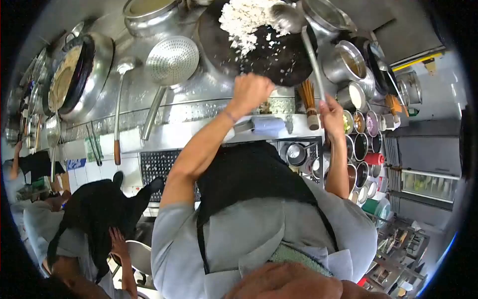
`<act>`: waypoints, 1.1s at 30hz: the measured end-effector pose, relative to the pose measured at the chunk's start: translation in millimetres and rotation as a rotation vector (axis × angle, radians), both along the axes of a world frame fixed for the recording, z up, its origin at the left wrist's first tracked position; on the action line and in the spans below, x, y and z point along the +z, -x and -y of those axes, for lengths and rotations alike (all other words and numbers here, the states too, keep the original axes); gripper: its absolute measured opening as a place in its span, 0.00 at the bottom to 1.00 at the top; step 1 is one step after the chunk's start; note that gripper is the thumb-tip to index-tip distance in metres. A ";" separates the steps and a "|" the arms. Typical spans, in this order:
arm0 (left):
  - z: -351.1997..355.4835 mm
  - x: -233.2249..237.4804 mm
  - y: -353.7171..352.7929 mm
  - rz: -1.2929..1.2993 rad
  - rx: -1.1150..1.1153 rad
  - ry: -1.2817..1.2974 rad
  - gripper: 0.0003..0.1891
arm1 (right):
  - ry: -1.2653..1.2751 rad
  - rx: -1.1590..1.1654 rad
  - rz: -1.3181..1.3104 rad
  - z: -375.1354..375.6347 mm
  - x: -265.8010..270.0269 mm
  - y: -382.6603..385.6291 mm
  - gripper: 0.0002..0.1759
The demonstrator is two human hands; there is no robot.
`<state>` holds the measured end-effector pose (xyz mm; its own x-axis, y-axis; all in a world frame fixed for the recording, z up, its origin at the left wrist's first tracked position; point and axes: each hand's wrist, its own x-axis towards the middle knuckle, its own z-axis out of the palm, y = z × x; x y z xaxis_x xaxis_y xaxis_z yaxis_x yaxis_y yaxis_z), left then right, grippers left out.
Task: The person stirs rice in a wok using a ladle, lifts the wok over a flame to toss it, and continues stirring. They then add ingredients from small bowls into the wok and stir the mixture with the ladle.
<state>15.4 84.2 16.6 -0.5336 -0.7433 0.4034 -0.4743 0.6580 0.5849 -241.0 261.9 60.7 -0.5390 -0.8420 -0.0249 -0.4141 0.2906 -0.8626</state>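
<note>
A black wok [269, 62] is in the upper middle, with white, rice-like food [249, 22] in its far part and loose grains scattered nearer. My right hand [331, 117] is closed around the handle of a metal ladle [312, 60], whose bowl rests at the food's right edge. My left hand [251, 92] is a closed fist at the wok's near rim; what lies inside its fingers is hidden. Just below that fist, a folded bluish cloth [269, 124] lies on the white counter edge. A bundled bamboo brush [309, 104] stands between the wok and my right hand.
Left of the wok are a perforated strainer [173, 60], a long-handled ladle [118, 109] and a large pot [152, 17]. A metal pot [343, 62] and several seasoning containers [361, 144] stand at right. A co-worker in a black apron [94, 214] is at lower left.
</note>
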 end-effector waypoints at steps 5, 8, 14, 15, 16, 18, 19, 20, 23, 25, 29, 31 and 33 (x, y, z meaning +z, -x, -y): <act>67.1 1.7 38.5 0.023 0.082 0.011 0.17 | 0.224 -0.040 0.310 56.4 18.9 -41.2 0.20; 63.8 -6.8 33.9 -0.062 0.011 0.101 0.19 | 0.224 -0.087 -0.233 105.6 -20.0 -49.1 0.24; 53.2 -15.6 29.4 -0.167 -0.002 0.210 0.15 | -0.078 0.235 0.045 104.5 9.7 -67.9 0.29; 52.8 -15.1 25.8 -0.171 0.011 0.197 0.14 | -0.036 0.235 0.030 94.7 20.3 -73.3 0.30; 47.7 -15.9 18.9 -0.132 -0.021 0.141 0.10 | 0.018 0.185 0.007 86.4 28.8 -77.0 0.30; 32.8 -18.8 9.2 -0.160 0.020 0.228 0.18 | 0.122 0.106 -0.037 69.1 45.4 -80.5 0.31; 26.6 -21.6 4.7 -0.167 0.043 0.271 0.23 | 0.173 0.131 0.232 58.4 56.2 -79.0 0.33; 23.2 -28.1 4.8 -0.155 0.044 0.211 0.33 | 0.194 0.077 0.366 47.5 63.5 -79.5 0.33; 16.0 -23.0 6.3 -0.209 0.090 0.206 0.29 | 0.287 0.183 1.029 20.8 65.8 -64.4 0.19; 16.5 -24.7 6.5 -0.205 0.121 0.228 0.29 | 0.070 0.354 1.517 35.8 28.0 -29.9 0.14; 18.1 -24.0 5.3 -0.189 0.071 0.232 0.29 | -0.128 0.253 1.075 87.6 40.2 -60.4 0.11; 15.3 -18.5 1.8 -0.183 0.035 0.182 0.29 | -0.036 0.188 0.802 105.4 46.1 -80.4 0.07; 19.0 -18.0 -4.1 -0.202 0.014 0.185 0.30 | 0.046 0.233 0.738 79.8 47.5 -74.6 0.08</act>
